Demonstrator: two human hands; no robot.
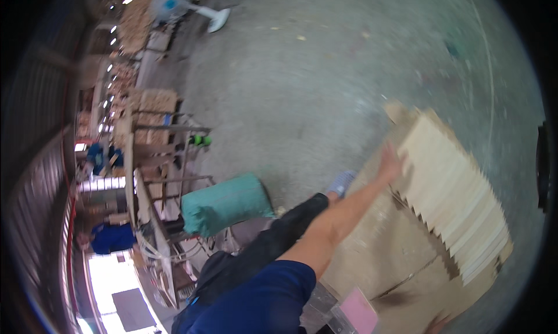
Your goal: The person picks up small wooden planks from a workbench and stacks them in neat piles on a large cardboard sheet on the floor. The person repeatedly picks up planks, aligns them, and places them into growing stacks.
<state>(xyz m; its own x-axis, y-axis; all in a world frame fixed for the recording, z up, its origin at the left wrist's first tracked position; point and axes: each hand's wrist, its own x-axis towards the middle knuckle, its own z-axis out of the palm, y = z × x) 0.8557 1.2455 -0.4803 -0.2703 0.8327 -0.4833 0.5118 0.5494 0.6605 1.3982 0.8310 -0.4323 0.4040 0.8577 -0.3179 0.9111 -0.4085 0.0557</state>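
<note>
My left arm, in a navy sleeve, reaches across to a stack of pale thin wooden boards with stepped edges. My left hand is at the stack's left end with its fingers apart and slightly blurred; whether it touches the boards I cannot tell. The stack lies on brown cardboard. Only a small blurred part of my right hand shows at the lower edge, beside the cardboard, and its fingers cannot be made out. A pink card or sheet stands near it.
A full green sack lies on the floor left of my leg. Beyond it are a wooden workbench frame, a person in blue and piles of wood pieces. A standing fan is at the far left.
</note>
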